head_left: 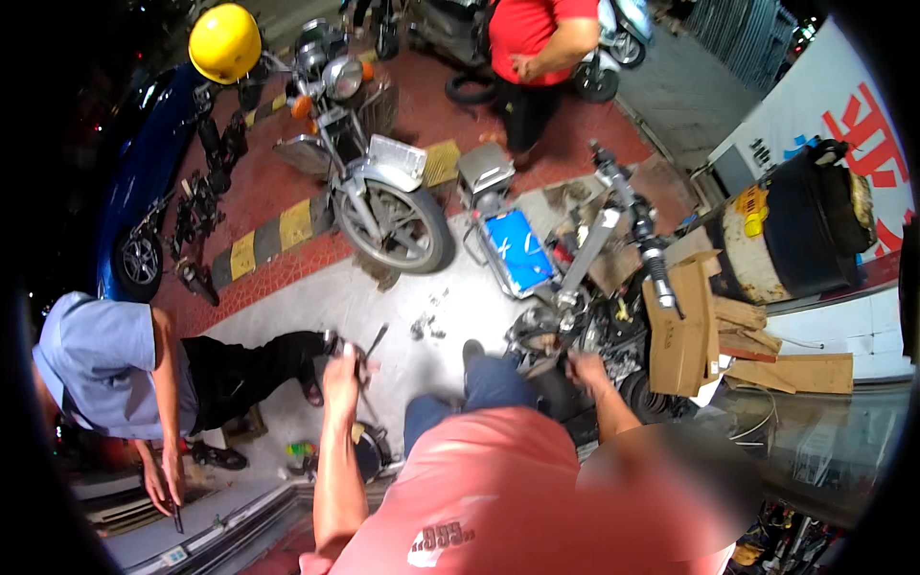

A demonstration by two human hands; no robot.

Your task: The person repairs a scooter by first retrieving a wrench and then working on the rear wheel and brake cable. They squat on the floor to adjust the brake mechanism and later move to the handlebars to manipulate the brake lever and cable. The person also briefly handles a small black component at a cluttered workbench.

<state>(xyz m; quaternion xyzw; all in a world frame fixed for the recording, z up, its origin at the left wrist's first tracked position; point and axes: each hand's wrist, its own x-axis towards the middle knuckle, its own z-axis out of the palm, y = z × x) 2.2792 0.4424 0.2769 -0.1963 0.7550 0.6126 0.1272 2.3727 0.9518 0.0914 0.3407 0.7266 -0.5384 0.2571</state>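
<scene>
My left hand [340,379] is raised over the pale floor, its fingers closed round a slim dark tool [374,343] with a bright metal part near the thumb. The tool's exact kind is too small to tell. At the partly dismantled scooter [546,331], my right hand [586,369] is closed beside its dark mechanical parts; whatever its fingers hold is hidden. A blue panel [518,251] lies on the scooter's frame, and its handlebar [652,249] leans to the right.
A motorcycle [383,206] stands ahead, with a yellow helmet [224,43] beyond it. One person in a grey-blue shirt [105,359] is on my left, another in red [537,43] ahead. On the right are a cardboard box [678,331] and a rusty drum [786,230]. Small parts [428,326] lie on the floor.
</scene>
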